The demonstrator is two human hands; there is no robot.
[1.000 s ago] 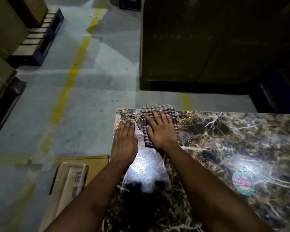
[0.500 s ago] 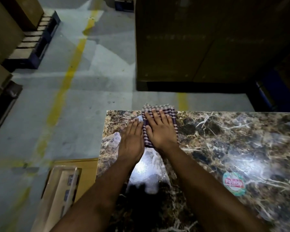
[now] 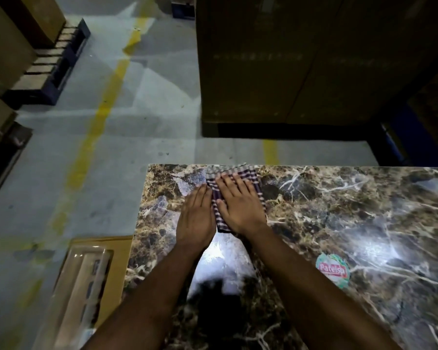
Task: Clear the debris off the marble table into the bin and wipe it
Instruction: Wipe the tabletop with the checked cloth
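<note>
The brown veined marble table (image 3: pixel 326 218) fills the lower right of the head view. A folded purple-and-white checked cloth (image 3: pixel 257 178) lies at its far edge. My right hand (image 3: pixel 240 202) presses flat on the cloth with fingers straight and spread. My left hand (image 3: pixel 196 217) lies flat on the bare marble just left of the cloth, fingers together, its side touching the cloth's edge. A pale smear or film (image 3: pixel 190 181) shows on the marble ahead of my left fingertips.
A round red-and-green sticker (image 3: pixel 332 270) is stuck on the marble at right. On the floor left of the table sits a cardboard box (image 3: pixel 101 243) holding clear plastic packaging (image 3: pixel 79 294). Large cartons (image 3: pixel 276 61) stand beyond the table; a pallet (image 3: pixel 53 69) lies far left.
My left hand has slid right across the marble until it meets the cloth. My right hand stays pressed on the cloth at the far edge. The view has shifted slightly.
</note>
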